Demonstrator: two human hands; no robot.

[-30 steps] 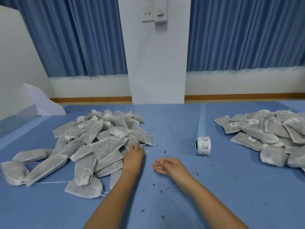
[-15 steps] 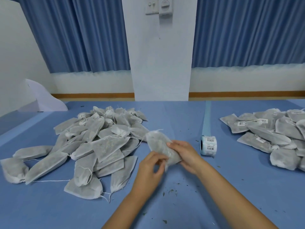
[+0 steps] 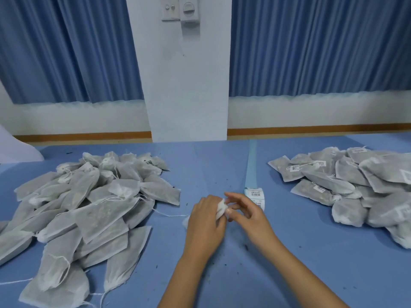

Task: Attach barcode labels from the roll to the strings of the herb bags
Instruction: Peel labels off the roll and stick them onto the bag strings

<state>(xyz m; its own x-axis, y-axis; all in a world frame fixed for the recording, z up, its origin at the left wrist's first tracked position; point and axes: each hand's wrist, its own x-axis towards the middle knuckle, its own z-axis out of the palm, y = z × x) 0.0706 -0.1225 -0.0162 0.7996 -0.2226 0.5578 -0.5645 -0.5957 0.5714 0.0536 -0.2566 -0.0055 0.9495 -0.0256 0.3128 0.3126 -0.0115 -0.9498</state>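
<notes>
1. Lower centre of the frame: the left hand (image 3: 204,221) curls round one herb bag (image 3: 220,209), most of it hidden under the palm. The right hand (image 3: 250,215) pinches the bag's white end with thumb and finger, its other fingers spread. No label shows on this bag; its string is probably being freed.
2. Just beyond the right hand, the label roll (image 3: 255,196) stands on the blue table (image 3: 289,274), and its spent backing strip (image 3: 252,165) trails away up the frame.
3. Middle left: a broad unlabelled pile (image 3: 89,207) with bare strings, so plenty of work remains.
4. Middle right: the finished pile (image 3: 355,185), cut by the frame edge, with barcode tags visible on several bags. The task looks roughly midway.
5. Top: blue curtains (image 3: 66,52) flank a white pillar (image 3: 186,85).
</notes>
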